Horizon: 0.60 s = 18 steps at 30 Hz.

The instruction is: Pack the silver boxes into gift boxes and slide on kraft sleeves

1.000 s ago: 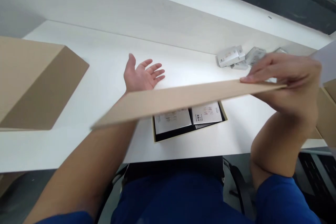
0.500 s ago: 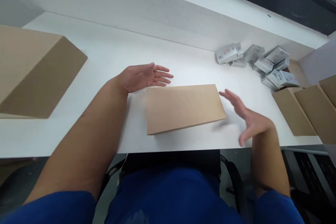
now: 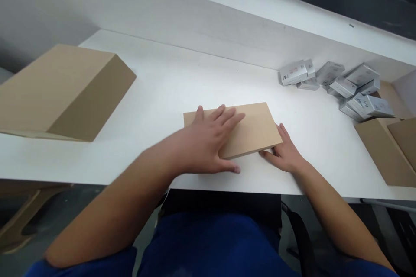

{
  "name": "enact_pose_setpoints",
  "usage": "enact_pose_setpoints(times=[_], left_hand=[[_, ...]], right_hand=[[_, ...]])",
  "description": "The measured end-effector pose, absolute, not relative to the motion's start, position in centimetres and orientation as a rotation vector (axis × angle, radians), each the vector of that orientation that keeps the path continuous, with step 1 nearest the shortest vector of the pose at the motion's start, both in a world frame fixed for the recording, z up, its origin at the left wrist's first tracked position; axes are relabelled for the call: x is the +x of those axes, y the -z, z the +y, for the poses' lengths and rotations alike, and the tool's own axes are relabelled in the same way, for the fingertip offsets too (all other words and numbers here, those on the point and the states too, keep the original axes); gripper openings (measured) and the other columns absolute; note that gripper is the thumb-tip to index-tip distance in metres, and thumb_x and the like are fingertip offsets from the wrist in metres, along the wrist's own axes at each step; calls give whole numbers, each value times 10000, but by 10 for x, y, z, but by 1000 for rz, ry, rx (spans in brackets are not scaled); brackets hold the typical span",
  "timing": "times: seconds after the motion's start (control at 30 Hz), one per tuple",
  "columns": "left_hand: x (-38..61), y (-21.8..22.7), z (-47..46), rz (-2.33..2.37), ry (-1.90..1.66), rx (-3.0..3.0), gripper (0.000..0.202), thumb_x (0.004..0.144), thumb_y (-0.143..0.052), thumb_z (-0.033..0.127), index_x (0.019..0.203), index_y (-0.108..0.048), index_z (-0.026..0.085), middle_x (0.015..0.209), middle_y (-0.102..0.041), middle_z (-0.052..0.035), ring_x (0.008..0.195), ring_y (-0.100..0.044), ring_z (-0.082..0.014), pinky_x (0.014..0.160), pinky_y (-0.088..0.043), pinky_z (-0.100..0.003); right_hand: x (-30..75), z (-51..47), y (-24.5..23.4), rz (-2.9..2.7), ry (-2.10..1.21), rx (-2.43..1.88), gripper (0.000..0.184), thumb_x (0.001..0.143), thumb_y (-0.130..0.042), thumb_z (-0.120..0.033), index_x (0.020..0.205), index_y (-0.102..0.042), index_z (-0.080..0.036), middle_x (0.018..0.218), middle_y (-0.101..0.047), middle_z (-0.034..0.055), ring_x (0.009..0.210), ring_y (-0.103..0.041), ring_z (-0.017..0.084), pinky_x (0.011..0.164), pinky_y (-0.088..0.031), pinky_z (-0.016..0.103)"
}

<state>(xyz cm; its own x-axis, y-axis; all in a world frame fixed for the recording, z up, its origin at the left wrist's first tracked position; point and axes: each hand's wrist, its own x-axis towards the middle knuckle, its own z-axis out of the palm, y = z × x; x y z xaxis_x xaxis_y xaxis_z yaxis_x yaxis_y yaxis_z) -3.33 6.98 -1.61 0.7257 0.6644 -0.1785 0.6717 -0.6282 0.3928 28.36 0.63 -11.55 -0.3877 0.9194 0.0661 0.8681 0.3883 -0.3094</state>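
Observation:
A flat brown cardboard box (image 3: 253,127) lies closed on the white table (image 3: 162,91), near its front edge. My left hand (image 3: 208,140) rests flat on the box's left part, fingers spread, thumb on the table at the box's near edge. My right hand (image 3: 284,153) lies on the table at the box's near right corner, fingers stretched out and touching its side. Neither hand holds anything.
A large brown carton (image 3: 65,91) sits at the left of the table. Several small silver-white boxes (image 3: 341,84) are piled at the back right. More brown cardboard pieces (image 3: 386,149) lie at the right edge. A pale wall rises behind the table.
The brown lid, held up over the open box a second ago, now lies shut on it. Both hands have come down onto the box, the left on top, the right at its corner.

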Motion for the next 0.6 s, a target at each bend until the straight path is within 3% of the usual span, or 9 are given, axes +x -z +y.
enact_pose_setpoints(times=[0.1, 0.17, 0.27, 0.33, 0.47, 0.6], left_hand=[[-24, 28, 69, 1122, 187, 2563, 1362, 756, -754, 698, 1763, 2, 178, 1849, 35, -215, 1691, 9, -541, 1309, 14, -787], [-25, 28, 79, 1190, 297, 2554, 1357, 746, -764, 565, 1754, 42, 146, 1843, 59, -237, 1692, 2, -534, 1322, -23, -757], [-31, 20, 100, 1211, 367, 2576, 1362, 669, -781, 457, 1748, -4, 164, 1822, -136, -235, 1668, -159, -514, 1331, -171, -680], [-33, 14, 115, 1199, 369, 2599, 1361, 592, -816, 423, 1733, -106, 207, 1762, -288, -200, 1606, -299, -501, 1309, -272, -627], [-28, -1, 130, 1185, 416, 2617, 1164, 517, -855, 398, 1575, -407, 207, 1596, -475, -181, 1449, -483, -461, 1193, -450, -540], [-45, -31, 133, 1213, 433, 2674, 992, 503, -890, 435, 1400, -539, 200, 1459, -558, -166, 1364, -539, -448, 1161, -479, -542]], right_hand=[[279, 6, 116, -2429, -369, -1611, 699, 1065, -468, -503, 1711, -327, -278, 1782, -374, 103, 1692, -250, 400, 1379, -140, 735], [278, 7, 115, -2487, -382, -1572, 746, 1055, -491, -484, 1740, -258, -300, 1821, -298, 75, 1711, -200, 387, 1386, -95, 728], [279, 9, 114, -2561, -431, -1495, 934, 1010, -582, -483, 1775, -72, -318, 1853, -198, 51, 1724, -154, 375, 1391, -57, 716], [280, 10, 113, -2563, -469, -1469, 993, 996, -612, -491, 1777, -22, -324, 1858, -172, 40, 1728, -141, 370, 1397, -45, 702], [281, 11, 112, -2547, -549, -1453, 971, 980, -649, -523, 1776, -142, -292, 1844, -215, 68, 1724, -157, 391, 1394, -44, 710], [280, 9, 108, -2520, -615, -1477, 844, 1002, -638, -535, 1736, -320, -268, 1819, -284, 87, 1713, -214, 390, 1390, -73, 719]])
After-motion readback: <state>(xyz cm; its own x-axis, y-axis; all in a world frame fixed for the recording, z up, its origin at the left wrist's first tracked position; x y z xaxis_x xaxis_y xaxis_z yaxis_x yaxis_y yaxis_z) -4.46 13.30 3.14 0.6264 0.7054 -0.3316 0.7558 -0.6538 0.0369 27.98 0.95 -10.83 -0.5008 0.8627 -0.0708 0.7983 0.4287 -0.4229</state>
